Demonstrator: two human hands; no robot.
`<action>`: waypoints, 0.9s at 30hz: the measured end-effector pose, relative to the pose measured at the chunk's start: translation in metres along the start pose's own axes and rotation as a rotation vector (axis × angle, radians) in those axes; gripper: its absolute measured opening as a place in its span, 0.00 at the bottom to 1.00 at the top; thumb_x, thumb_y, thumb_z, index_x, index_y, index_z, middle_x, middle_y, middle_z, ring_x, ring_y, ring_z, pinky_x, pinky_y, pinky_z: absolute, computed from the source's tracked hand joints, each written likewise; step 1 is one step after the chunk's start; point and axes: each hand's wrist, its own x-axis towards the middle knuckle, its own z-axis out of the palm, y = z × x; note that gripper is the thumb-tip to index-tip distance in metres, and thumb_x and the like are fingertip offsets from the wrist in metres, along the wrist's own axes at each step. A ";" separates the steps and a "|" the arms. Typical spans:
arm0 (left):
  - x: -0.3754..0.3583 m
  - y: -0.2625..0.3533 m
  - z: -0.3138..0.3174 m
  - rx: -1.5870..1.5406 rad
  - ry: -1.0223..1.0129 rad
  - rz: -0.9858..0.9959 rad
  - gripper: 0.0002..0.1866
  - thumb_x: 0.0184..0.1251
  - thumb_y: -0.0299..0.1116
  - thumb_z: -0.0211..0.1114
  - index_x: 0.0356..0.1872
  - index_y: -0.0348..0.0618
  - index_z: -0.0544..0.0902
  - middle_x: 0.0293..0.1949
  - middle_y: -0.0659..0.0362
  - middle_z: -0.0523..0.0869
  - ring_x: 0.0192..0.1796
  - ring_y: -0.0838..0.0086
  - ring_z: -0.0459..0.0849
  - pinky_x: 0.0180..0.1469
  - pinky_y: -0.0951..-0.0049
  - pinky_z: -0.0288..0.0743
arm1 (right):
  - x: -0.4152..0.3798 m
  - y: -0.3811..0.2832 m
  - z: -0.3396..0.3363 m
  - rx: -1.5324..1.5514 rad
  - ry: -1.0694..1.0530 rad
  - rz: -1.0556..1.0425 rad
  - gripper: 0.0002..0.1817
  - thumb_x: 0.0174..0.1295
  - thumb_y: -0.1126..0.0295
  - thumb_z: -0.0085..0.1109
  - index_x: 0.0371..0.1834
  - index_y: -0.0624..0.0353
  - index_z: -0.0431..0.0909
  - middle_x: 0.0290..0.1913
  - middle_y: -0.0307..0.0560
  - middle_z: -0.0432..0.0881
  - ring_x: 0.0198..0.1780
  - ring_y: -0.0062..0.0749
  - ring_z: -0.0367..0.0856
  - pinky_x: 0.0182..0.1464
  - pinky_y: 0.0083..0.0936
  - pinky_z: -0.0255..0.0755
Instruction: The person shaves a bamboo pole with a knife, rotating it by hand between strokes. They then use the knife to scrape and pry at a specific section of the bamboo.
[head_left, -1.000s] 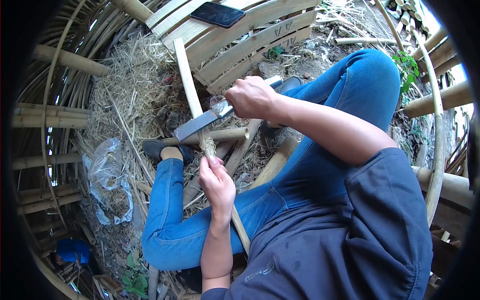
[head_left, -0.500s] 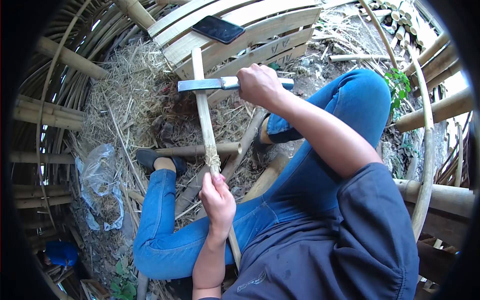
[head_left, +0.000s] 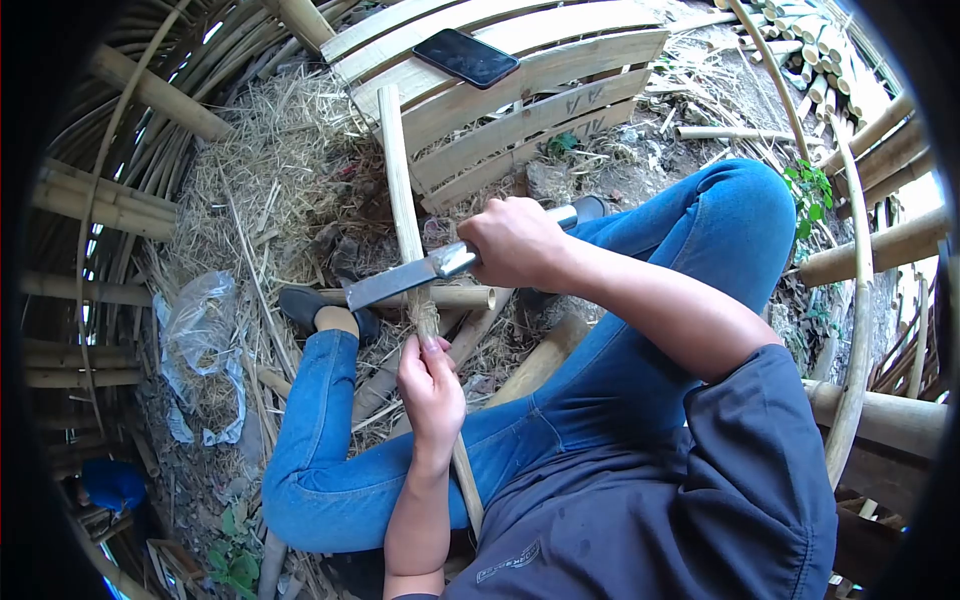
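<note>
A long pale bamboo strip (head_left: 401, 190) runs from near the slatted crate down toward my lap, with shaved, frayed fibres partway along it. My left hand (head_left: 431, 390) is closed round the strip just below the frayed part. In my right hand (head_left: 515, 240) is the handle of a broad-bladed knife (head_left: 393, 284). Its blade lies across the strip, just above the fibres and a short way from my left fingertips. The handle's end sticks out beyond my right fist.
A black phone (head_left: 466, 58) rests on the slatted wooden crate (head_left: 530, 107). Straw and shavings (head_left: 270, 180) cover the ground, with a clear plastic bag (head_left: 200, 330) at left. Cut bamboo pieces (head_left: 825, 50) are piled at back right. Someone in blue (head_left: 112, 485) is at lower left.
My right hand has drawn the knife down along the strip toward my left hand, and the blade is now more tilted. My left hand keeps its hold. The view has shifted slightly.
</note>
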 end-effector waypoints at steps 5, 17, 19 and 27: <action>-0.003 0.009 0.006 0.201 0.053 0.091 0.14 0.82 0.33 0.51 0.35 0.36 0.77 0.19 0.57 0.76 0.21 0.71 0.77 0.25 0.66 0.66 | 0.001 0.006 0.020 -0.035 0.042 -0.001 0.07 0.44 0.67 0.65 0.21 0.58 0.84 0.22 0.58 0.83 0.27 0.57 0.86 0.34 0.47 0.82; -0.009 0.016 0.006 0.345 0.100 0.195 0.12 0.81 0.31 0.51 0.35 0.36 0.76 0.18 0.50 0.76 0.20 0.57 0.79 0.25 0.57 0.65 | 0.004 0.012 0.025 -0.024 0.126 -0.016 0.06 0.45 0.68 0.63 0.20 0.58 0.84 0.21 0.59 0.83 0.27 0.57 0.87 0.34 0.46 0.82; -0.010 0.014 0.005 0.327 0.076 0.174 0.12 0.80 0.31 0.52 0.35 0.36 0.76 0.17 0.51 0.76 0.19 0.59 0.78 0.25 0.58 0.65 | 0.009 0.021 0.018 -0.031 0.162 0.028 0.05 0.44 0.69 0.64 0.19 0.58 0.84 0.22 0.59 0.83 0.27 0.57 0.86 0.34 0.45 0.82; -0.013 0.013 0.008 0.339 0.046 0.191 0.14 0.81 0.33 0.52 0.33 0.36 0.74 0.18 0.48 0.76 0.20 0.53 0.80 0.24 0.56 0.65 | 0.020 0.044 0.002 -0.103 0.151 0.174 0.06 0.47 0.71 0.64 0.23 0.60 0.87 0.26 0.62 0.86 0.31 0.56 0.89 0.39 0.45 0.84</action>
